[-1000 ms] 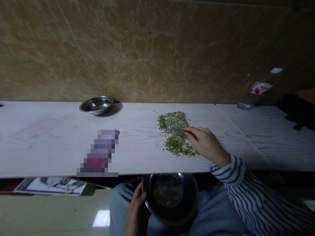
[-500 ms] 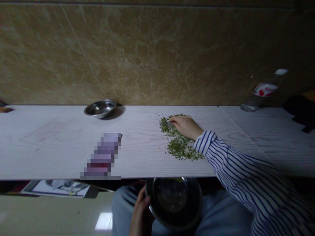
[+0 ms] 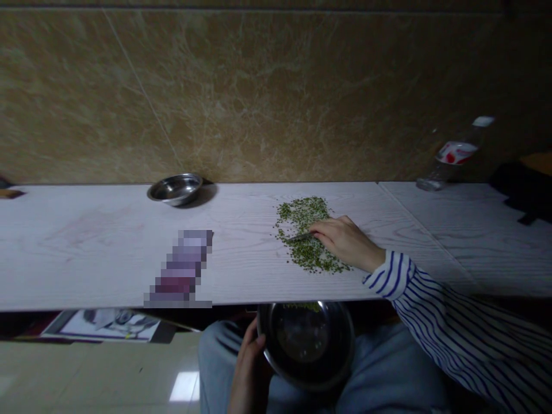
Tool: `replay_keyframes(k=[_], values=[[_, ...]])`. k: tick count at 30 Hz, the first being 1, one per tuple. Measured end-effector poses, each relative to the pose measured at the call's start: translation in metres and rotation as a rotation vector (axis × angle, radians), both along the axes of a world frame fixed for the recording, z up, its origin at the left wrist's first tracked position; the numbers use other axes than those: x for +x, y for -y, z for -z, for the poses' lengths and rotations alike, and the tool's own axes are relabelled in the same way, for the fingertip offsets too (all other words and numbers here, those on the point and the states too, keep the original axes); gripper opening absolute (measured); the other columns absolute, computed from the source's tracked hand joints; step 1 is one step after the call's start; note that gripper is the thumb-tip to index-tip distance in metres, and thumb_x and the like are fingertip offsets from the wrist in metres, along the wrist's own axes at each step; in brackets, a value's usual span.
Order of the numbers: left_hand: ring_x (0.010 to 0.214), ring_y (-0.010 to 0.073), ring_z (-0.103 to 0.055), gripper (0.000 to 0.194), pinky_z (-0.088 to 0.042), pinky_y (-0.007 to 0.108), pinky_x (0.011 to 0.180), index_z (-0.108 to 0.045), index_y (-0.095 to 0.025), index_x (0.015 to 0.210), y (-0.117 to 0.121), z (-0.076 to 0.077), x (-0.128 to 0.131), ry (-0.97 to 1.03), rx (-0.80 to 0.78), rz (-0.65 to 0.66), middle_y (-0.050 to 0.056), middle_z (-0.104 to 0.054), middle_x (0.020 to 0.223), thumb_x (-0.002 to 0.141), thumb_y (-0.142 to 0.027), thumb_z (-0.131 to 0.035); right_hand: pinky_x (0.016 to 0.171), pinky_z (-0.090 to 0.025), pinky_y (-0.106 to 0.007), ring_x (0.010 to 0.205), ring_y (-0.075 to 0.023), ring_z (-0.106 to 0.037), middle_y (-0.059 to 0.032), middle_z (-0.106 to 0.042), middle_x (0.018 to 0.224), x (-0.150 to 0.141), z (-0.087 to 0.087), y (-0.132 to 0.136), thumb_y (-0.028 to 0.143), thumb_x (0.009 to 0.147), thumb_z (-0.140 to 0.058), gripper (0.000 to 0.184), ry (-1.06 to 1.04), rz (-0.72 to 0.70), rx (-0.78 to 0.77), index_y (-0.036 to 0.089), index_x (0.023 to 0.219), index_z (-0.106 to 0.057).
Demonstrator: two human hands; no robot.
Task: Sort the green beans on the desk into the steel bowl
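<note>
Small green beans (image 3: 313, 256) lie spread in a loose patch on the pale wooden tabletop (image 3: 245, 247). My right hand (image 3: 345, 238) is closed over the patch, gripping a thin metal utensil (image 3: 301, 236) whose flat, blade-like end points left among the beans. Its exact kind is hard to make out. Below the table's front edge, a large metal bowl (image 3: 302, 339) rests on my lap, tilted, with some green beans near its far rim. My left hand (image 3: 251, 359) grips that bowl by its left side; the fingers underneath are hidden.
A small metal bowl (image 3: 175, 190) stands at the back left by the wall. A blurred-out flat item (image 3: 183, 267) lies nearer the front. At the back right are a clear plastic bottle (image 3: 452, 155) and a dark object (image 3: 526, 190). Printed sheets (image 3: 112, 325) show beneath the tabletop.
My right hand has drawn the utensil from the far part of the beans towards the front edge and slightly right. My left hand stays on the large bowl.
</note>
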State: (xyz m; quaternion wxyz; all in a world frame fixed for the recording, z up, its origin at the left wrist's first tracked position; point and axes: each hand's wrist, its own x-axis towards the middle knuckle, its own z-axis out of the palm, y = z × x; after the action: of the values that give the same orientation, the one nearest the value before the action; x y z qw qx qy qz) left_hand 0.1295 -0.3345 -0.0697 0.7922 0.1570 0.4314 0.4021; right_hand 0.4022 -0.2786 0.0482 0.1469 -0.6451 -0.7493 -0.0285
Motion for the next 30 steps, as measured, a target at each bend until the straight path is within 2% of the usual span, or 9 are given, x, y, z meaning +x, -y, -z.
replay_keyframes(k=[5,10,14,17,19,22,26,30], values=[[0.11,0.0345,-0.063,0.054,-0.05,0.041,0.087,-0.068,-0.022,0.117,0.003,-0.001,0.004,-0.038,0.008,-0.005,0.012,-0.074,0.107,0.066,-0.039,-0.074,0.086,-0.04,-0.036,0.098,-0.019,-0.066,-0.0027,-0.073,0.104,0.002,0.001,0.02,0.019,0.096,-0.045,0.022,-0.018,-0.013,0.028,0.024,0.107,-0.064],[0.108,0.0363,-0.064,0.059,-0.053,0.043,0.08,-0.061,-0.024,0.127,0.005,0.001,0.006,-0.02,-0.024,-0.027,0.011,-0.076,0.101,0.069,-0.033,-0.07,0.086,-0.043,-0.036,0.096,-0.02,-0.067,-0.0057,-0.073,0.106,0.002,0.004,0.03,0.02,0.096,-0.046,0.022,-0.014,0.037,0.084,0.022,0.107,-0.064],[0.108,0.0392,-0.064,0.048,-0.053,0.047,0.078,-0.068,-0.025,0.116,0.004,0.003,0.004,-0.026,-0.033,-0.041,0.011,-0.076,0.106,0.069,-0.034,-0.069,0.085,-0.044,-0.037,0.094,-0.0207,-0.067,-0.0064,-0.073,0.103,0.0,0.002,0.032,0.02,0.095,-0.047,0.021,0.005,0.038,0.087,0.022,0.106,-0.065],[0.109,0.0399,-0.063,0.038,-0.053,0.049,0.08,-0.072,-0.025,0.102,-0.002,0.011,0.004,-0.006,-0.031,-0.071,0.009,-0.077,0.101,0.065,-0.033,-0.072,0.082,-0.047,-0.035,0.089,-0.0204,-0.068,-0.0058,-0.074,0.1,0.003,-0.007,0.022,0.022,0.094,-0.048,0.022,-0.063,0.077,0.103,0.022,0.108,-0.065],[0.11,0.0399,-0.063,0.035,-0.052,0.048,0.083,-0.073,-0.024,0.093,-0.008,0.018,0.004,0.024,-0.023,-0.093,0.009,-0.078,0.092,0.059,-0.03,-0.076,0.08,-0.049,-0.032,0.088,-0.0195,-0.069,-0.0052,-0.074,0.099,0.008,-0.015,0.003,0.021,0.093,-0.05,0.022,-0.161,0.125,0.12,0.022,0.108,-0.066],[0.11,0.0405,-0.063,0.043,-0.051,0.049,0.086,-0.073,-0.022,0.092,-0.014,0.03,0.004,0.059,-0.043,-0.114,0.009,-0.077,0.08,0.051,-0.03,-0.08,0.079,-0.051,-0.031,0.09,-0.0191,-0.069,-0.0058,-0.074,0.102,0.02,-0.025,-0.042,0.021,0.089,-0.055,0.021,-0.267,0.201,0.122,0.021,0.106,-0.068],[0.114,0.0411,-0.061,0.048,-0.049,0.049,0.09,-0.074,-0.024,0.097,-0.014,0.045,0.001,0.098,-0.036,-0.101,0.011,-0.077,0.094,0.051,-0.038,-0.081,0.08,-0.051,-0.029,0.088,-0.0181,-0.068,-0.0073,-0.074,0.099,0.03,-0.028,-0.117,0.018,0.085,-0.057,0.023,-0.238,0.242,0.094,0.017,0.104,-0.07],[0.115,0.0404,-0.061,0.045,-0.045,0.047,0.097,-0.078,-0.024,0.089,-0.016,0.057,-0.005,0.047,-0.036,-0.128,0.01,-0.078,0.09,0.046,-0.036,-0.085,0.079,-0.049,-0.027,0.089,-0.0184,-0.067,-0.008,-0.074,0.099,0.03,-0.021,-0.175,0.015,0.082,-0.058,0.023,-0.167,0.292,0.045,0.018,0.102,-0.071]])
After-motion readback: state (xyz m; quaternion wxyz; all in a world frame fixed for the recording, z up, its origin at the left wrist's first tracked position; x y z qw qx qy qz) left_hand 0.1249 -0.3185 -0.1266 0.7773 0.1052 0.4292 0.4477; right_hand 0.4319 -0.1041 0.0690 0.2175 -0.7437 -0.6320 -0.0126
